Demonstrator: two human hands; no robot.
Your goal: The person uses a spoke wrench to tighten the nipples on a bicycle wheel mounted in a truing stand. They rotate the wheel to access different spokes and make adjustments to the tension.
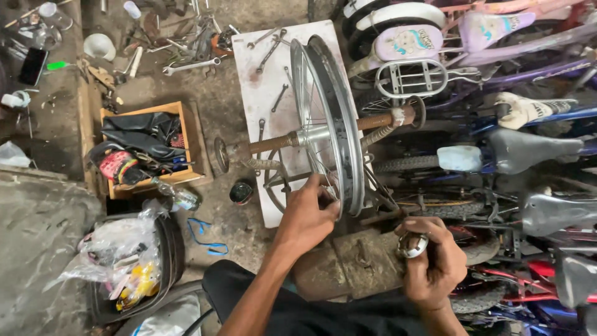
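A bare bicycle wheel rim [339, 106] with thin spokes stands upright on a rusty truing stand axle [273, 143] in front of me. My left hand [308, 214] reaches up to the near part of the rim, its fingers among the spokes and touching them. To the right and lower, my right hand [432, 261] is closed around a small round metal tool [411, 244], held just right of the wheel.
A white board [264, 93] under the stand carries wrenches. A wooden box [186, 140] of saddles and parts sits at left, a plastic bag of items [121, 249] below it. Tools litter the floor at the top. Several bicycles [497, 124] crowd the right side.
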